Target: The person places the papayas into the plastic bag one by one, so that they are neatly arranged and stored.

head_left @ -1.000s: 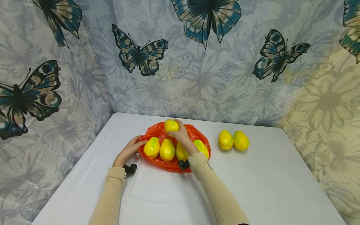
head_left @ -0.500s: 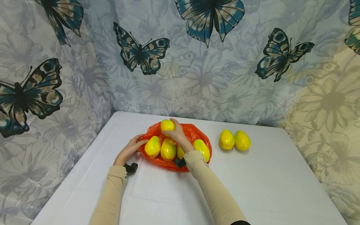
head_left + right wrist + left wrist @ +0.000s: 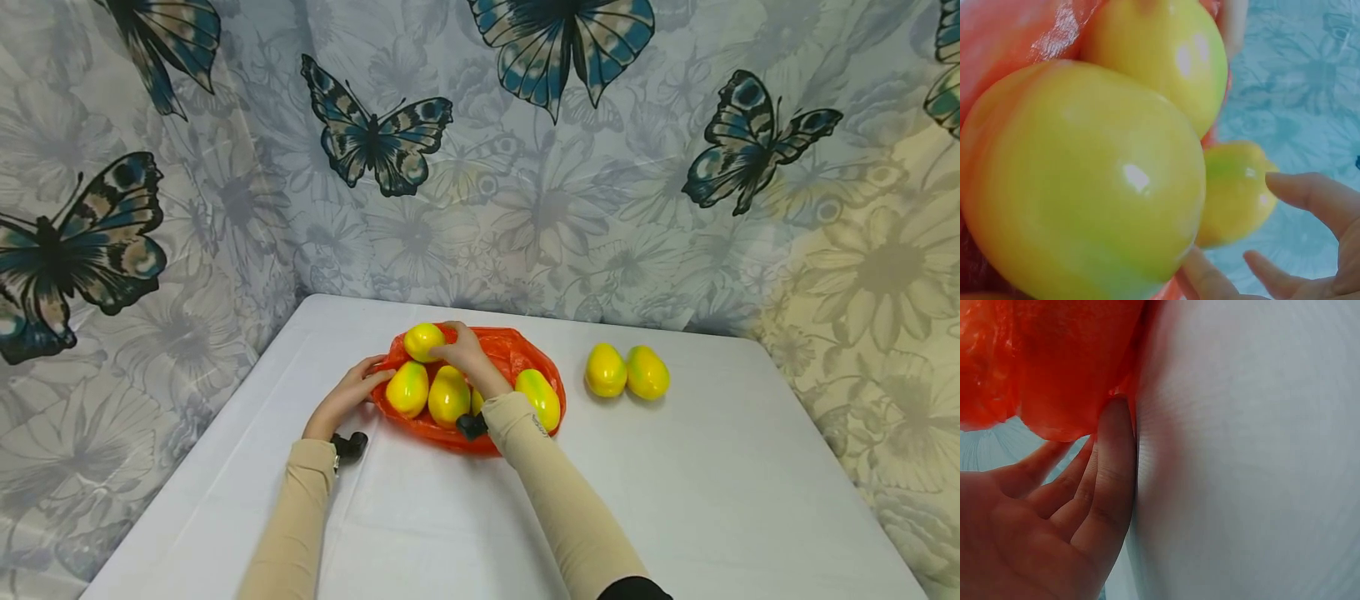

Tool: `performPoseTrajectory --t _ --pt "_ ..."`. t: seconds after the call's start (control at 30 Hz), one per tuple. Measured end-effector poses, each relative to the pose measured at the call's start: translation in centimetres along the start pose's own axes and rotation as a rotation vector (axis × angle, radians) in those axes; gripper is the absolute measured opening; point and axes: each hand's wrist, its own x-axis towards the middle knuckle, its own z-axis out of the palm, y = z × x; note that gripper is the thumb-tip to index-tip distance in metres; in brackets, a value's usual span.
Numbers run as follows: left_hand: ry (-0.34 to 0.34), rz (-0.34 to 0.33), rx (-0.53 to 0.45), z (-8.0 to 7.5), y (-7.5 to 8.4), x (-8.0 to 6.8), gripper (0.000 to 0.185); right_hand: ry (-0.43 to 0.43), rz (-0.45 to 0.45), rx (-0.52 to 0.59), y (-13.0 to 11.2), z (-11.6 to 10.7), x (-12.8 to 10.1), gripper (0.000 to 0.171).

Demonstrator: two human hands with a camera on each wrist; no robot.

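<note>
A red plastic bag, spread like a bowl, holds several glossy yellow-green mangoes, one of them a mango by its left rim. At the bag's back left lies another mango. My right hand is just right of it, and the right wrist view has spread fingers with one tip at its edge. My left hand rests against the bag's left side. In the left wrist view its nearly straight fingers touch the red plastic. My right forearm partly hides a mango in the bag.
Two more mangoes, a left mango and a right mango, lie side by side on the white table, right of the bag. A butterfly-print curtain hangs behind the table.
My right hand has moved left over the bag with the mango, which now sits lower at the back left, and its fingers have loosened. My left hand has stayed at the bag's side.
</note>
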Motion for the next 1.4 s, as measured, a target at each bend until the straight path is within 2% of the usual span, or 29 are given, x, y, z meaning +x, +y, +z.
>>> performPoseTrajectory --t 0.43,0.73,0.97,1.17,1.4 --pt "0.001 -0.015 0.003 -0.2 0.0 0.1 0.069 -0.007 -0.028 0.010 -0.1 0.6 -0.3 0.059" --pt "0.010 0.001 0.018 0.0 0.0 0.0 0.066 0.055 -0.024 0.054 0.5 1.2 0.4 0.055" --pt "0.010 0.004 0.027 -0.2 -0.1 0.0 0.067 0.097 -0.047 0.111 1.0 1.6 0.8 0.059" --pt "0.011 -0.007 0.024 -0.2 0.0 0.0 0.068 0.122 -0.005 0.158 1.4 1.8 1.2 0.062" --pt "0.002 0.008 0.026 -0.1 -0.1 0.1 0.070 0.152 0.021 0.158 1.4 2.1 1.6 0.062"
